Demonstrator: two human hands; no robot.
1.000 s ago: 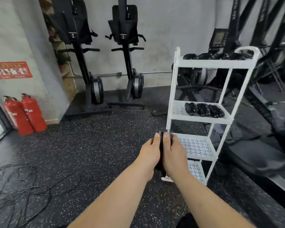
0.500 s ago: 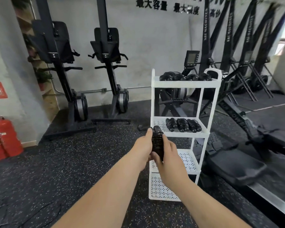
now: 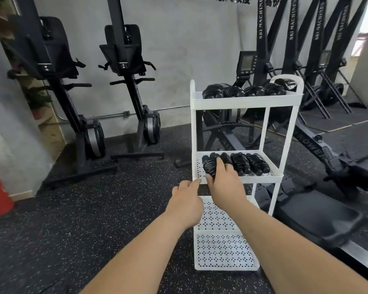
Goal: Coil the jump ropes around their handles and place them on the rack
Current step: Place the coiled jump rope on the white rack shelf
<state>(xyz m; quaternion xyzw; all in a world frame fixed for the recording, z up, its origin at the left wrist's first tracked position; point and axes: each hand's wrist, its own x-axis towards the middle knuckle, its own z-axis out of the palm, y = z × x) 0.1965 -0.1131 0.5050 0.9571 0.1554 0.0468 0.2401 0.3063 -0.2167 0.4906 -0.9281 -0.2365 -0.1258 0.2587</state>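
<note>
Speckled gym floor (image 3: 94, 209), white rack (image 3: 245, 101) ahead. My right grip (image 3: 223, 181) wraps the coiled jump rope (image 3: 208, 166) at the left end of shelf 2 (image 3: 261, 178), its long axis front-to-back, parallel to 3 stored bundles (image 3: 249, 164) just right. My left grip (image 3: 186, 197) hangs loosely curled, holding nothing.

both bare forearms reach forward from the bottom of the view and come closer to each other toward the hands. the right hand (image 3: 224, 184) is further forward and a little higher, back of the hand up, wrist almost straight. its fingers (image 3: 221, 164) curl over a coiled rope (image 3: 209, 166) and the thumb presses on the near end of it. the left hand (image 3: 187, 199) is just beside the right one, lower, palm down. its fingers are loosely bent, point forward, and hold nothing. the two hands do not touch.
</note>
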